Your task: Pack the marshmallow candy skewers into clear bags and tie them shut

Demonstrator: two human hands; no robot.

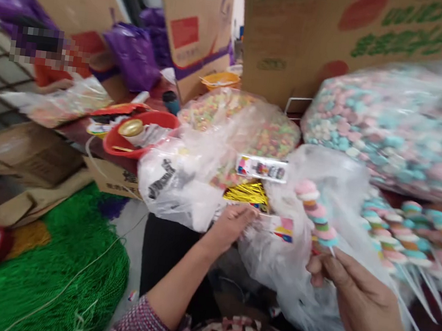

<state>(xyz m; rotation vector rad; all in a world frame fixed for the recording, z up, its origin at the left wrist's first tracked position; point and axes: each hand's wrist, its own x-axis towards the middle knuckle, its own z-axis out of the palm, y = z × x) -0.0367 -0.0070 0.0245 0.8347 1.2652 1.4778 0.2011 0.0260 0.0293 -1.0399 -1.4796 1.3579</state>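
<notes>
My right hand is closed around the stick of a marshmallow skewer, its pink, white, orange, blue and green pieces tilted up to the left. My left hand pinches one end of a clear printed wrapper, which stretches toward the right hand. Just beyond the left hand lies a bundle of gold twist ties. A stack of printed wrappers rests behind the ties. To the right, several more marshmallow skewers lie with their white sticks toward me.
A large clear bag of pastel marshmallows stands at the back right, before a cardboard box. A red basin and bags of colourful sweets are left of centre. Green netting covers the floor. Another person sits far left.
</notes>
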